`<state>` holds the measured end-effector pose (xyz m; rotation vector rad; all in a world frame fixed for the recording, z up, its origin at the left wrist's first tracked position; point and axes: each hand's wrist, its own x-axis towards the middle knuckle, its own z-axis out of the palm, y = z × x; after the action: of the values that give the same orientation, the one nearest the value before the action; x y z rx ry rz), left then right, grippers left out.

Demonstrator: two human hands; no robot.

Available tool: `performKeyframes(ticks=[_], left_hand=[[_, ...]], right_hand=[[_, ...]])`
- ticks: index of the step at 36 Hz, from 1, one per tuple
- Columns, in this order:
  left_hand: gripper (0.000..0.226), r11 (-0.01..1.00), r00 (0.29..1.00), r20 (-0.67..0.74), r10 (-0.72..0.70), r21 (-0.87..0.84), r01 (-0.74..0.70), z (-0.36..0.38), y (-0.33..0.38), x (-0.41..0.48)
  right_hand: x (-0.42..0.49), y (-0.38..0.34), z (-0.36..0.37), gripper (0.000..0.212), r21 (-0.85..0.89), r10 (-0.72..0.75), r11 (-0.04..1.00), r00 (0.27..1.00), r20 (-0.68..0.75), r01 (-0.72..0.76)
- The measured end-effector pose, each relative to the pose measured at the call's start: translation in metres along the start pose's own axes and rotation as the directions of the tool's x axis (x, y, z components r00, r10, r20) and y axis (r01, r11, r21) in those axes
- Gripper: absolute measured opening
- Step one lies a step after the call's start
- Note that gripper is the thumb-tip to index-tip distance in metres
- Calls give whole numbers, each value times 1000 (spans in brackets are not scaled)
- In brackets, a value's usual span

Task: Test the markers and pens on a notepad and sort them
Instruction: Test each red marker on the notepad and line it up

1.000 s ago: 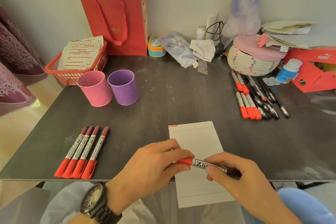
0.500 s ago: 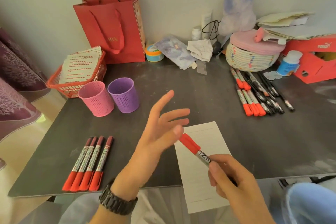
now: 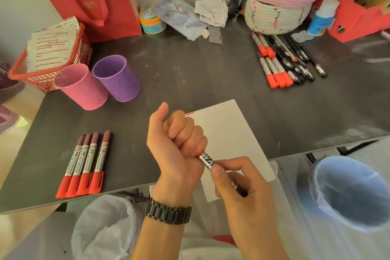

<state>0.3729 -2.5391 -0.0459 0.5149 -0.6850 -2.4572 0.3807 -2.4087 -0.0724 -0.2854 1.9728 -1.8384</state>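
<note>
Both hands hold one red-capped marker (image 3: 207, 160) above the white notepad (image 3: 228, 133) at the table's near edge. My left hand (image 3: 177, 139) is a fist wrapped round the marker's cap, which is hidden inside it. My right hand (image 3: 242, 183) pinches the silver barrel just below. A row of several red markers (image 3: 84, 164) lies at the front left. A pile of red and black markers and pens (image 3: 285, 59) lies at the back right. A pink cup (image 3: 81, 87) and a purple cup (image 3: 117, 78) stand left of centre.
A red basket with papers (image 3: 48, 57) and a red paper bag (image 3: 88, 0) are at the back left. A woven basket (image 3: 276, 12), a glue bottle (image 3: 321, 18) and a red shoebox (image 3: 356, 6) crowd the back right. Below the table edge are a white-lined bin (image 3: 107, 224) and a blue bin (image 3: 350, 194).
My left hand was spread open above the table half a second ago; it has now closed round the marker's cap. The view has tilted further down.
</note>
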Motion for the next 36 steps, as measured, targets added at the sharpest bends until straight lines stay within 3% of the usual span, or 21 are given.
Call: performKeyframes(ticks=[6, 10, 11, 13, 16, 18, 19, 21, 25, 28, 33, 36], left_hand=[[50, 998, 1000, 8, 15, 62, -16, -3, 4, 1], [44, 949, 996, -50, 70, 313, -51, -11, 6, 5], [41, 892, 993, -39, 110, 445, -81, -15, 7, 3], [33, 681, 982, 50, 181, 714, -162, -27, 11, -3], [23, 383, 976, 178, 129, 898, -214, -55, 17, -16], [20, 280, 980, 171, 105, 940, -194, -73, 24, -26], [21, 270, 983, 155, 101, 946, -176, -80, 28, -32], [29, 289, 987, 122, 103, 946, -147, -93, 35, -45], [38, 239, 964, 95, 249, 958, -156, -107, 43, -65], [31, 174, 921, 113, 372, 966, -189, -109, 47, -74], [27, -78, 845, 221, 487, 975, -210, -119, 95, -79], [35, -116, 756, 135, 641, 990, -79, -147, 148, -64]], right_hand=[[8, 0, -3, 7, 38, -4, 999, 997, 82, 1], [23, 1, -7, 24, 6, 21, 1000, 976, 216, -23], [27, 1, -8, 23, -26, 37, 999, 968, 249, -31], [34, 1, -12, 13, -94, 66, 995, 953, 296, -40], [47, -4, -18, 18, -143, 52, 990, 940, 337, -4], [55, -8, -20, 16, -181, 10, 982, 931, 366, 60], [59, -9, -20, 10, -213, -1, 973, 925, 380, 89], [67, -12, -18, 20, -211, -33, 970, 919, 394, 125], [80, -15, 6, 36, 30, 43, 998, 938, 343, -57], [85, -12, 36, 40, 121, 69, 986, 947, 314, -112], [91, -14, 89, 24, 69, 36, 996, 941, 338, -62], [100, -14, 117, 21, -4, 27, 1000, 906, 422, -27]])
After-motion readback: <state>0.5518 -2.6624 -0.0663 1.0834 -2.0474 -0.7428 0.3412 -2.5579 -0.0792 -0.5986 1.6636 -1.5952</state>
